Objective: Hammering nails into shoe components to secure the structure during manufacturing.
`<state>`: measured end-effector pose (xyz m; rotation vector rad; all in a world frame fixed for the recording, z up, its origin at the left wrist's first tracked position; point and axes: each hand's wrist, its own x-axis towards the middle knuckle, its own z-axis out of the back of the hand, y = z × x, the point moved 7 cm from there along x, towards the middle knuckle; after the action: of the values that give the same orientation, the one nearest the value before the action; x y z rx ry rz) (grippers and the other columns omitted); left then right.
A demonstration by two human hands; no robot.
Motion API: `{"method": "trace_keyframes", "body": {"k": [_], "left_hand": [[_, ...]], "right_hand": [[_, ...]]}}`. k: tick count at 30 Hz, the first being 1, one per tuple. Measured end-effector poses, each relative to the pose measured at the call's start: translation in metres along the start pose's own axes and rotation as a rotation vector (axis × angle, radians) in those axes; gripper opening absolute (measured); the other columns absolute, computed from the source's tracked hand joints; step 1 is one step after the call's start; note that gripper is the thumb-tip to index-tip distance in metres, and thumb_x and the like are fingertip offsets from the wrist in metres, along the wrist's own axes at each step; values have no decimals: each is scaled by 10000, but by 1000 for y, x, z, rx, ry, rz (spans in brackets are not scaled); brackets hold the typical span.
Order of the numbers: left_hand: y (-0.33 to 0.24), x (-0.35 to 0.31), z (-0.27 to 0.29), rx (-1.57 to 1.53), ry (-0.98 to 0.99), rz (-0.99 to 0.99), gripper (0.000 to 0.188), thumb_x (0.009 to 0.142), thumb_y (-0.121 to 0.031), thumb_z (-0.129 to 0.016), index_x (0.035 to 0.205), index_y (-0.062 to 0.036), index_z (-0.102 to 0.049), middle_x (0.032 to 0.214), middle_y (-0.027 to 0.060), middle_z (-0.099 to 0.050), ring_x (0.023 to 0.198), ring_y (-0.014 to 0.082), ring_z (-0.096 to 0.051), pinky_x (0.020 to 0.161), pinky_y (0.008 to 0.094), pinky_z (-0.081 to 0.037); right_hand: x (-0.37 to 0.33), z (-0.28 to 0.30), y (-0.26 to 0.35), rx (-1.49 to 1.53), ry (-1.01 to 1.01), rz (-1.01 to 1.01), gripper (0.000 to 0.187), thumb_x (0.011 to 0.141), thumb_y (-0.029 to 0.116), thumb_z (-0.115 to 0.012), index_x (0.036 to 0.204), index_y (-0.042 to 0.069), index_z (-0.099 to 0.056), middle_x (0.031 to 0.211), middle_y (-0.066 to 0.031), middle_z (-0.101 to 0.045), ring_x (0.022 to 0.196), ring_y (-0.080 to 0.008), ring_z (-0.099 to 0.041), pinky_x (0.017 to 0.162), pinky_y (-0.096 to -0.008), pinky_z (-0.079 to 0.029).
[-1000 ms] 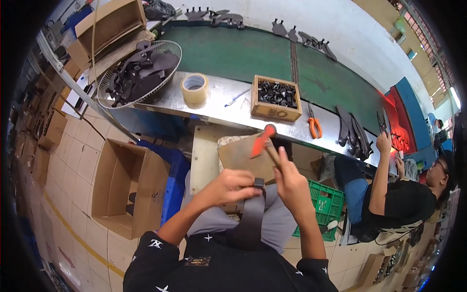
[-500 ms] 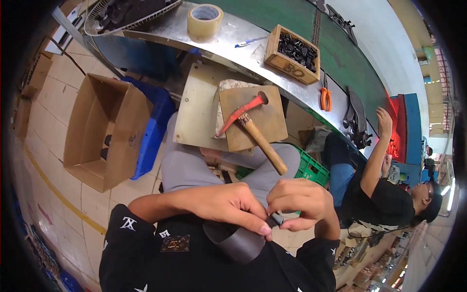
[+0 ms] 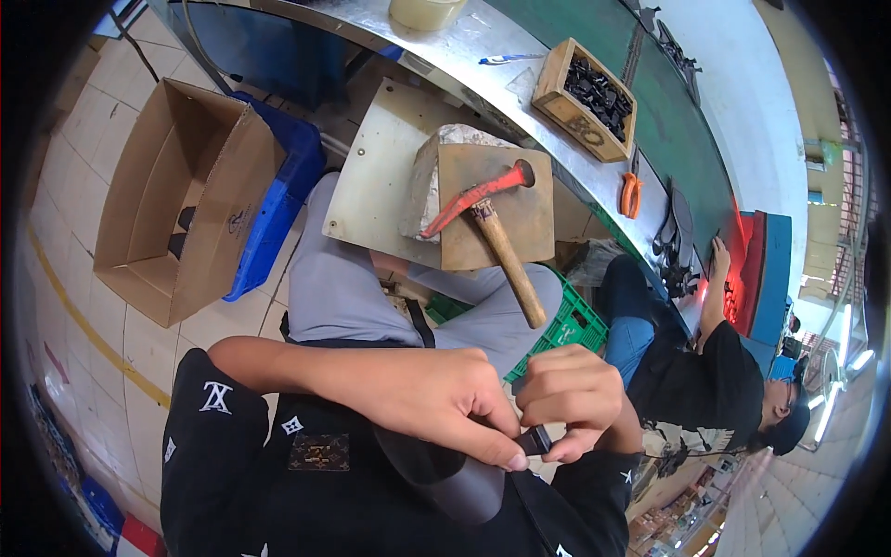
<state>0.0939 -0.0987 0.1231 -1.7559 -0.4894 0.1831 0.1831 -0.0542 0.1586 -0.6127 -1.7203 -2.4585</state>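
Observation:
Close to my chest, both hands work on one black, smooth, wide band (image 3: 464,490), which hangs in a curve below my fingers. My left hand (image 3: 436,399) is closed, thumb pressed down on the band near its narrow end. Facing it, my right hand (image 3: 571,397) has its fingers curled and pinches at that same end. A small dark, shiny end piece (image 3: 535,440) shows between the two hands; its exact kind is too small to tell. Beyond my hands, a hammer (image 3: 506,255) with a red head and wooden handle lies on a brown board (image 3: 464,255).
The board rests on a stone block (image 3: 422,200) atop a cream stool (image 3: 367,186). A metal bench (image 3: 506,97) holds a wooden box (image 3: 571,119) of small black parts, orange-handled pliers (image 3: 631,193) and a tape roll (image 3: 427,11). A cardboard box (image 3: 139,232) stands left. A co-worker (image 3: 705,399) sits right.
The view has shifted, so the bench and tape roll sit higher. My hands still hold the band, and its dark end piece shows more between them. The co-worker's raised hand has come down toward the bench.

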Motion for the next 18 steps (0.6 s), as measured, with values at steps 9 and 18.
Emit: {"method": "trace_keyframes", "body": {"k": [9, 18], "left_hand": [[18, 7, 7, -323, -355, -26, 449, 1021, -371, -515, 1066, 61, -627, 916, 123, -641, 903, 171, -598, 840, 311, -454], [40, 18, -3, -455, -274, 191, 406, 1051, -324, -424, 1090, 15, -644, 1106, 133, -622, 1097, 197, -569, 1000, 309, -398]], "right_hand": [[-40, -10, -34, 328, -629, -388, 608, 928, 553, -584, 1053, -41, -614, 1095, -170, -564, 1053, -258, -561, 948, -381, -449], [-51, -25, -49, 492, -856, -365, 584, 956, 549, -534, 977, -27, -628, 1030, -159, -584, 1013, -255, -557, 942, -392, -434]]}}
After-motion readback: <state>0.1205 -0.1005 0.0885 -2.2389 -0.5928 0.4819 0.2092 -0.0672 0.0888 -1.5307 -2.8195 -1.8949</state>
